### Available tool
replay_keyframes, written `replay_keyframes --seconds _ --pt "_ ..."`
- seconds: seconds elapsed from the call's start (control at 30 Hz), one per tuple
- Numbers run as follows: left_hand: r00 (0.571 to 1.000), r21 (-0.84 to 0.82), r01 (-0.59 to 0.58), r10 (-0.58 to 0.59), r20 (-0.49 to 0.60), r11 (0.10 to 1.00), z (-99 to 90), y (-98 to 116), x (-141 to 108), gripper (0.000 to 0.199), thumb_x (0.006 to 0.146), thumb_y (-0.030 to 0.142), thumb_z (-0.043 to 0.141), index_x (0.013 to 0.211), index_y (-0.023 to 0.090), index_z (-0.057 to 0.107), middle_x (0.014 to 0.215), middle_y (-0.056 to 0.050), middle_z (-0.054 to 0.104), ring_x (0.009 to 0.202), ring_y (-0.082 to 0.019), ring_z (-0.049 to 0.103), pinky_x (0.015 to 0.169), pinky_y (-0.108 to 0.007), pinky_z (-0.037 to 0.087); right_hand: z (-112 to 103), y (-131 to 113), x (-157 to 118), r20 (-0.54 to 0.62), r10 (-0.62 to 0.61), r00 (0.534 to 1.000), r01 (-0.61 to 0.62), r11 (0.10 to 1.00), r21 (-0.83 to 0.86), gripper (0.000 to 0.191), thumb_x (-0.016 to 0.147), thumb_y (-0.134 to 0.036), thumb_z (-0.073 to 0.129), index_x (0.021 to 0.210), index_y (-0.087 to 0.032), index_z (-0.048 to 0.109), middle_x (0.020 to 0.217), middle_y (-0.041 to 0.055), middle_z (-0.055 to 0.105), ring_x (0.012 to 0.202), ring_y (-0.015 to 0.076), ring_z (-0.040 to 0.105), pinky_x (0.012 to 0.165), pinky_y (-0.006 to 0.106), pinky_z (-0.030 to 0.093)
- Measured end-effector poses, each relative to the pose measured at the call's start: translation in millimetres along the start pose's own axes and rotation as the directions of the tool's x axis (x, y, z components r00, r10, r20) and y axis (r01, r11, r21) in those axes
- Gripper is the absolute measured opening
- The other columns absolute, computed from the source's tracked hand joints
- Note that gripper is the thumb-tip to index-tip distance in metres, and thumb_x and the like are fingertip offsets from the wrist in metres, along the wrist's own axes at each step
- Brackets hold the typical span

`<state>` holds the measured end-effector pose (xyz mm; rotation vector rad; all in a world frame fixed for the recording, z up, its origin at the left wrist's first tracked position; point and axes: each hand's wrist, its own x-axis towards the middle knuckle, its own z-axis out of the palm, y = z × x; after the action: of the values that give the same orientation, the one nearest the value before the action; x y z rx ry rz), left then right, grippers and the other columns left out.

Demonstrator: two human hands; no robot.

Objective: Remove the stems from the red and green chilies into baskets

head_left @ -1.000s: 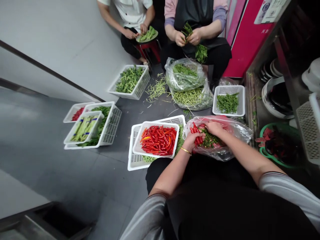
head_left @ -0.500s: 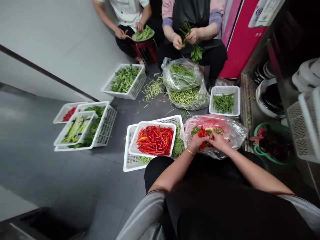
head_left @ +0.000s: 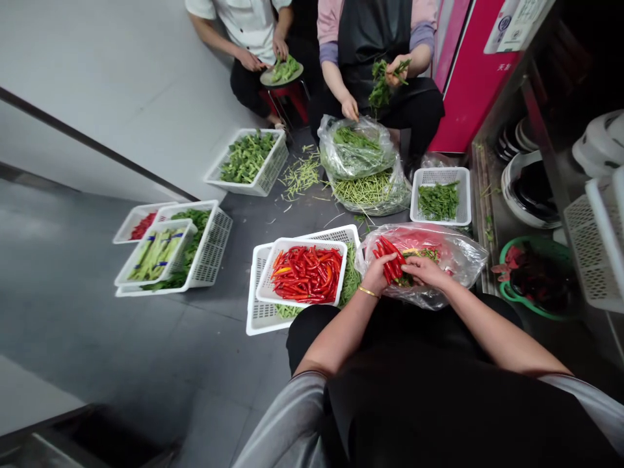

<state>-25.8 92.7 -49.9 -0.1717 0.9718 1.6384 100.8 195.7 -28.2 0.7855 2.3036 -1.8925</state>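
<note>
Clasping a bunch of red chilies (head_left: 386,255) in our left hand (head_left: 375,275) over the clear bag (head_left: 465,252), long axes slanting far-left to near-right — we have our right hand (head_left: 427,271) just right, grip unclear, and the chili basket (head_left: 266,276) left, nearer our left.

To my eye the red chillies (head_left: 308,276) look waxy, smooth and glossy, and the white basket (head_left: 267,281) is perforated plastic with a dull sheen. The bag (head_left: 461,240) is thin clear plastic, crinkled and shiny all over. I see a bracelet (head_left: 369,292) of polished, gold-coloured metal, a sleeve (head_left: 292,409) of soft grey cloth, a co-worker's apron (head_left: 374,32) with a leathery gloss, and a smooth, faintly reflective floor (head_left: 209,357)
</note>
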Motion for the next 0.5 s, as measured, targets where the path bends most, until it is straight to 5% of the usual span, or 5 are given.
replay_keyframes --seconds 0.07,0.17,0.27,0.4,0.5 --pt "0.999 0.03 0.034 -0.035 0.025 0.999 0.8 4.1 -3.1 0.02 0.07 0.022 0.076 0.087 0.012 0.069 0.083 -0.008 0.073 0.075 -0.018 0.069 0.074 -0.03 0.055 0.8 -0.4 -2.3 0.03 0.038 0.999 -0.038 0.999 -0.005 0.042 0.08 -0.062 0.055 0.072 -0.021 0.049 0.047 -0.008 0.042 0.041 0.0099 0.038 0.045 0.023 0.028" --pt "0.996 0.096 0.031 -0.039 0.082 0.995 3.9 10.3 -9.3 0.021 0.072 0.021 0.075 0.089 0.011 0.069 0.088 -0.01 0.074 0.066 -0.015 0.067 0.063 -0.026 0.053 -9.1 -2.3 -6.5 0.04 0.002 0.999 0.012 0.942 -0.336 0.033 0.081 -0.049 0.061 0.069 -0.02 0.051 0.058 -0.0019 0.056 0.054 0.0133 0.051 0.053 0.025 0.036" --pt "0.995 0.112 0.003 -0.014 0.099 0.994 8.8 14.5 -14.5 0.017 0.072 0.018 0.074 0.085 0.009 0.069 0.086 -0.011 0.075 0.062 -0.013 0.066 0.057 -0.022 0.051 -23.0 -8.0 -12.3 0.036 0.056 0.998 -0.014 0.706 -0.708 0.016 0.083 -0.031 0.061 0.089 -0.016 0.062 0.086 0.0093 0.069 0.079 0.0216 0.063 0.069 0.03 0.045" --pt "0.996 0.037 -0.068 0.066 0.067 0.997 12.6 26.8 -24.1 0.013 0.075 0.019 0.069 0.086 0.01 0.068 0.088 -0.01 0.075 0.071 -0.015 0.069 0.061 -0.023 0.053 -39.3 -19.6 -21.3 -0.115 0.107 0.988 -0.149 0.396 -0.906 0.043 0.084 -0.023 0.06 0.125 -0.01 0.056 0.121 0.0246 0.061 0.106 0.033 0.061 0.086 0.041 0.047" --pt "0.987 0.02 -0.134 0.131 0.092 0.991 5.7 55.5 -41.5 0.016 0.079 0.022 0.067 0.088 0.01 0.068 0.093 -0.012 0.074 0.094 -0.024 0.071 0.08 -0.032 0.057 -37.6 -26.8 -20.1 -0.14 -0.061 0.988 -0.101 0.426 -0.899 0.04 0.094 -0.032 0.049 0.129 -0.016 0.055 0.126 0.0192 0.058 0.11 0.03 0.06 0.09 0.039 0.046"
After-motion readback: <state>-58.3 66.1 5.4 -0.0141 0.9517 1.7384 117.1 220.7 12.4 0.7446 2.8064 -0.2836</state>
